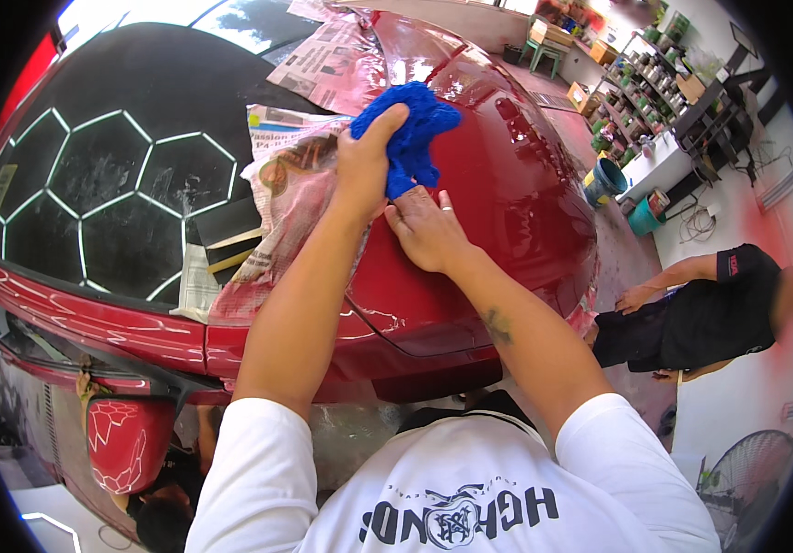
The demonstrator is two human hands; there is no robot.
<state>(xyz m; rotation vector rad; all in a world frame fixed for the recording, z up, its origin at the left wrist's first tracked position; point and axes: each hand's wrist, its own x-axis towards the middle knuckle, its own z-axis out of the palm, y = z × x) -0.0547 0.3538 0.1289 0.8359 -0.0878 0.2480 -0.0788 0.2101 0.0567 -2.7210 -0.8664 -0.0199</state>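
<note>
1. Blue cloth (415,124), bunched into a loose wad, is up in the hands over the red panel (484,263), near the panel's papered edge. From my seat I cannot tell whether any of it touches the paint.
2. I read the left hand (364,166) as gripping: the thumb presses the near side of the wad, and the fingers behind it are hidden from me.
3. At the cloth's lower end I have the right hand (428,230), a ring on one finger. Its fingertips meet the fabric, but I cannot tell whether they pinch it or merely rest there.
4. I judge the wad light, soft and floppy, with nothing to break. It should squash easily and probably won't slip from bare skin, though a loose tail could trail. I would take hold of the thick gathered middle, with a second grip at the narrow lower end.
5. The panel looks glossy, so I would treat its surface as easy to mark. Newspaper (290,226) lies along its left edge, beside the dark glass (120,166).
</note>
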